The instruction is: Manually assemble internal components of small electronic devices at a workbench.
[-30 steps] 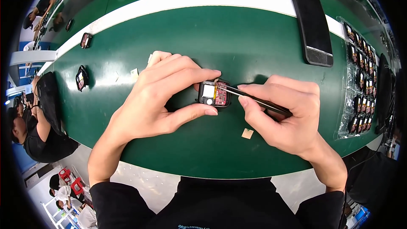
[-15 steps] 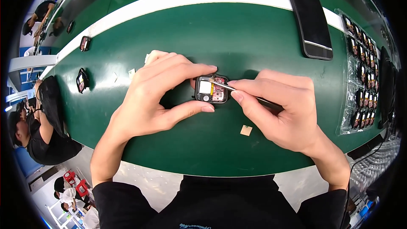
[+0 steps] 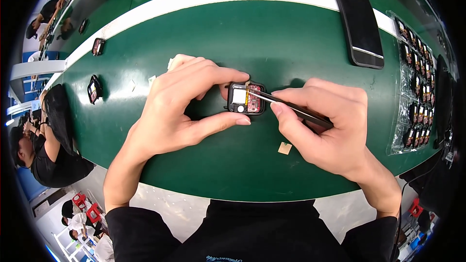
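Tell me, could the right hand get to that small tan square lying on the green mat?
Probably yes. The tan square lies bare on the mat just beside the right hand, nothing covering it; but that hand holds tweezers, tips at the small open device.

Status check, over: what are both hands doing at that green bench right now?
Left hand pinching small open device on green table. Right hand holding tweezers, tips in device. Paper scrap lying close, not obstructing.

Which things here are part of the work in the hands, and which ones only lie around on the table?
In use:
- small open device, steadied by the left hand
- tweezers in the right hand, tips at the device

Lying about:
- black phone
- tray of small parts
- tan paper scrap
- two small devices at the left
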Action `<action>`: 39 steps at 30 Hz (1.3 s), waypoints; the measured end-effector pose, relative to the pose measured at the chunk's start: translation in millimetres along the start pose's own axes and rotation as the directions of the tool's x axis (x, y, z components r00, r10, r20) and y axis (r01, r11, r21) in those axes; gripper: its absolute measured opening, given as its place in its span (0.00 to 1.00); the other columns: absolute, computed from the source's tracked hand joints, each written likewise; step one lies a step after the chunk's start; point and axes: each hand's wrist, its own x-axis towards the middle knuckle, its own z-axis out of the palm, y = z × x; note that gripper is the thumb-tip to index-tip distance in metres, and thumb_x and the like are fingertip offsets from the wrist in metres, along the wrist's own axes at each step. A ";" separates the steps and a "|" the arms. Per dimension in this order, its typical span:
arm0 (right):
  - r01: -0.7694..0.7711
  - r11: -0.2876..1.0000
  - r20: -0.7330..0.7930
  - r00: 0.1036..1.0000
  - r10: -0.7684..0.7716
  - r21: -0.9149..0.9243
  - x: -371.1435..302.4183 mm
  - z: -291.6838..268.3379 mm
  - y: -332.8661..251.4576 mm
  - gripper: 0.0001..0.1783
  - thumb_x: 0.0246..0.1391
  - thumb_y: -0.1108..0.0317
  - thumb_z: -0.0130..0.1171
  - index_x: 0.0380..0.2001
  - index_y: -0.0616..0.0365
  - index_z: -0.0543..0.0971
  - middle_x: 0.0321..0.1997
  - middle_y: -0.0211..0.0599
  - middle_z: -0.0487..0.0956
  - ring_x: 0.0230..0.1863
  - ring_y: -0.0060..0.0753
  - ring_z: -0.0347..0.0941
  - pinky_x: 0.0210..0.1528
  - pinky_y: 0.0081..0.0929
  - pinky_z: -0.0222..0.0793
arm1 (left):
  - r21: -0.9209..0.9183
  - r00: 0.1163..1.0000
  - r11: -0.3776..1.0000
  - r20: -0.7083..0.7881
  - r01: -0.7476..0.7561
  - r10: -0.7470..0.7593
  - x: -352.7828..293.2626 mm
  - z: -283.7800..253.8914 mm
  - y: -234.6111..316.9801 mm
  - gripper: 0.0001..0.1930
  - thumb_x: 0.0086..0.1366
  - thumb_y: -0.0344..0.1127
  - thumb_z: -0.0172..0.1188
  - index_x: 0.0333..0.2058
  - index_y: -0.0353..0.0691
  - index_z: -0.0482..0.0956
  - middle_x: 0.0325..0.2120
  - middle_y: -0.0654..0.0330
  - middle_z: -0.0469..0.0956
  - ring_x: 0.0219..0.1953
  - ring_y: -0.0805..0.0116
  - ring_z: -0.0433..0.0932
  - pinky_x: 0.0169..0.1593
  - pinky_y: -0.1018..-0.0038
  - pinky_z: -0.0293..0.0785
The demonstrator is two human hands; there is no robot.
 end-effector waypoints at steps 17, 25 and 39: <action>0.126 0.989 -0.001 0.992 -0.126 -0.082 -3.4 3.4 4.1 0.07 0.57 0.81 0.73 0.38 0.66 0.86 0.25 0.38 0.79 0.19 0.35 0.76 0.19 0.33 0.67 | 0.039 0.999 0.999 -0.037 -0.020 0.022 -1.3 6.9 1.9 0.33 0.47 0.41 0.89 0.52 0.39 0.90 0.27 0.66 0.79 0.27 0.71 0.69 0.37 0.73 0.66; -0.025 0.997 0.025 0.999 0.024 0.066 2.0 -5.2 -3.0 0.07 0.60 0.81 0.72 0.41 0.65 0.92 0.20 0.31 0.78 0.17 0.17 0.67 0.21 0.22 0.54 | -0.011 0.998 1.000 0.054 -0.021 0.022 1.7 -5.2 1.9 0.27 0.55 0.42 0.85 0.52 0.40 0.89 0.30 0.64 0.82 0.27 0.67 0.72 0.39 0.68 0.67; 0.035 0.999 0.039 0.999 -0.035 -0.002 2.9 -5.7 3.7 0.01 0.58 0.81 0.71 0.34 0.67 0.88 0.21 0.34 0.81 0.16 0.25 0.80 0.18 0.21 0.66 | 0.019 0.998 1.000 0.058 -0.004 0.003 1.6 -2.3 -0.6 0.30 0.53 0.50 0.83 0.52 0.39 0.91 0.26 0.63 0.74 0.29 0.66 0.64 0.42 0.68 0.61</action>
